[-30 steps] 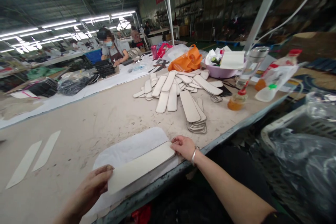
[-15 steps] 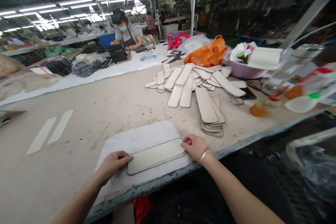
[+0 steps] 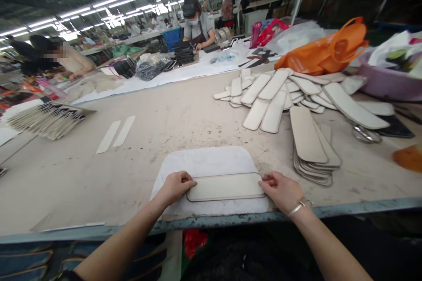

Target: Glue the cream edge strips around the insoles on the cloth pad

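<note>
A long cream panel (image 3: pixel 227 186) with rounded corners and a dark edge lies over a white sheet (image 3: pixel 211 158) at the table's front edge. My left hand (image 3: pixel 176 186) pinches its left end between thumb and fingers. At the opposite end my right hand (image 3: pixel 280 189), a silver bangle on its wrist, grips the corner with thumb and curled fingers. A second layer's edge shows faintly along the panel's lower side. To the right of my right hand stands a stack of similar panels (image 3: pixel 310 140), slightly fanned.
A loose heap of cream panels (image 3: pixel 263 92) lies at the back right, before an orange bag (image 3: pixel 323 52) and a purple basin (image 3: pixel 389 74). Two pale strips (image 3: pixel 108 137) and a bundle of pieces (image 3: pixel 49 120) are on the left. A co-worker (image 3: pixel 199 26) sits across the table.
The view has swung to the right-hand things less and the left side more. The panel's lower layer, offset below before, now sits nearly flush; both hands still hold the ends.
</note>
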Demonstrator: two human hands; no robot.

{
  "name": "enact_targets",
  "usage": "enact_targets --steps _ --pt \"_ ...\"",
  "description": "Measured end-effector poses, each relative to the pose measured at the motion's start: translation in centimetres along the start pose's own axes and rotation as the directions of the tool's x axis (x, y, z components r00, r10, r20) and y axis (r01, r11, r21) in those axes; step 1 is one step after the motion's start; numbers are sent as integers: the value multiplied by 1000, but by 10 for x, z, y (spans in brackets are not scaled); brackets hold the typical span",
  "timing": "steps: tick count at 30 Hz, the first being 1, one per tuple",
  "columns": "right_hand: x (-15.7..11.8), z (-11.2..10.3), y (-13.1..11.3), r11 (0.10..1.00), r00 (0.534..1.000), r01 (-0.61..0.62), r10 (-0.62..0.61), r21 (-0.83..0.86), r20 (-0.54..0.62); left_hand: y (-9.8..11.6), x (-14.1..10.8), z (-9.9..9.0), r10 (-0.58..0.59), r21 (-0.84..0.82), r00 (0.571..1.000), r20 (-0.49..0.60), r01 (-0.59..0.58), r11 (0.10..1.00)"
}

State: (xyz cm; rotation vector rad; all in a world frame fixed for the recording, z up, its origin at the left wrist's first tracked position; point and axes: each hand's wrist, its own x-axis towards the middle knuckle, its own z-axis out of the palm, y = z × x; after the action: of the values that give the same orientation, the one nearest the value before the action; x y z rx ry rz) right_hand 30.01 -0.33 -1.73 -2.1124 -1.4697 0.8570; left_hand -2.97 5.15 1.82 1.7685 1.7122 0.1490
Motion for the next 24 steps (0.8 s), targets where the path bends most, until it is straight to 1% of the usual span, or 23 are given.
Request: enact_targets --steps 6,9,19,24 --pt "1 2 3 1000 1000 16 -16 21 4 -7 -2 4 -20 -93 999 45 24 995" --pt "0 2 3 1000 1000 12 -12 4 13 -9 0 5 -21 -103 999 50 26 994" --pt "-3 0 -1 998 999 50 -51 -29 -3 -1 2 0 28 -6 1000 9 -28 1000" --pt "-3 1 -1 999 999 52 -52 -6 8 4 0 -1 61 71 998 -1 -61 996"
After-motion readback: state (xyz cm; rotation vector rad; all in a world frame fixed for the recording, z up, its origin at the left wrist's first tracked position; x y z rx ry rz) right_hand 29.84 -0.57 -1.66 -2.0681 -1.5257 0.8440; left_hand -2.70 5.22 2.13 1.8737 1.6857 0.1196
